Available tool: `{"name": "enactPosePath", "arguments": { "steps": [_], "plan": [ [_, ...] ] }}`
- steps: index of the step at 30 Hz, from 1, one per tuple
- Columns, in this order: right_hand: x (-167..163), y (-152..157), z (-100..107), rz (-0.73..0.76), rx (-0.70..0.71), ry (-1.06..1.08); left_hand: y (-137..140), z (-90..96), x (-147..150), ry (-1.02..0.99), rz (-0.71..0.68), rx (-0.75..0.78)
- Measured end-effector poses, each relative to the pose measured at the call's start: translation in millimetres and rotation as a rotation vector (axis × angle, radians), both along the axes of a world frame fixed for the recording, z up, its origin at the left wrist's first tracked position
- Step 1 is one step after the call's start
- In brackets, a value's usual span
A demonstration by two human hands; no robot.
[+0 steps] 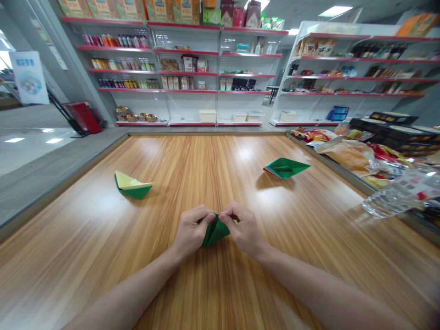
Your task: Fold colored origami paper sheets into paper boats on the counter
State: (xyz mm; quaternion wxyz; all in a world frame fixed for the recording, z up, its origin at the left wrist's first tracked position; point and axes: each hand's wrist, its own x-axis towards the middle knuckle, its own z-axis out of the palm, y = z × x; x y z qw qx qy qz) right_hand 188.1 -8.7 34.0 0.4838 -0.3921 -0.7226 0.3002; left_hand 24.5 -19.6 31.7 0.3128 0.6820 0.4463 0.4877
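Between my hands, just above the wooden table (161, 256), is a folded piece of green paper (217, 233). My left hand (195, 227) pinches its upper left edge between thumb and fingers. On the other side my right hand (242, 228) pinches the upper right edge, its thumb close to the left one. A dark crease runs down the paper between the thumbs. Farther off to the left sits a folded paper boat (132, 185), green outside and yellow inside. Toward the back right lies a stack of folded paper (287, 168), green on top with red and blue edges below.
A clear plastic bottle (395, 195) lies on its side at the table's right edge. Beyond that edge are snack packets (357, 156) and black boxes (395, 130). Stocked shelves (192, 71) stand behind the table, and a red machine (84, 117) is on the floor at left.
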Motion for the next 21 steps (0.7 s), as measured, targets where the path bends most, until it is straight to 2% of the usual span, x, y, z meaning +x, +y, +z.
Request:
{"name": "enactPosePath", "arguments": {
  "steps": [3, 6, 8, 11, 14, 17, 19, 21],
  "plan": [
    [-1.0, -1.2, -6.4, -0.069, -0.054, 0.092, 3.1, -6.6, -0.7, -0.294, 0.139, -0.123],
    [-2.5, -1.0, -13.3, -0.136, -0.123, 0.211, 15.4, -8.2, -6.3, -0.742, 0.284, -0.252],
    [-4.2, -0.7, -17.4, -0.156, -0.15, 0.274, 24.4, -6.8, -11.0, -1.003, 0.315, -0.324],
    [-6.7, -1.5, -21.5, -0.138, -0.142, 0.326, 32.2, -6.4, -16.0, -1.174, 0.338, -0.412],
    [-6.6, -4.7, -21.3, -0.04, -0.084, 0.232, 32.3, -9.8, -17.6, -1.092, 0.385, -0.373],
    [-5.0, -9.5, -15.8, 0.066, -0.03, 0.023, 27.5, -11.8, -16.8, -0.818, 0.399, -0.211],
    [-4.6, -11.9, -11.5, 0.117, 0.008, -0.07, 22.4, -10.2, -15.5, -0.639, 0.355, -0.116],
    [-5.0, -11.8, -8.9, 0.145, 0.008, -0.093, 17.1, -6.9, -14.2, -0.515, 0.25, -0.051]
  ]
}}
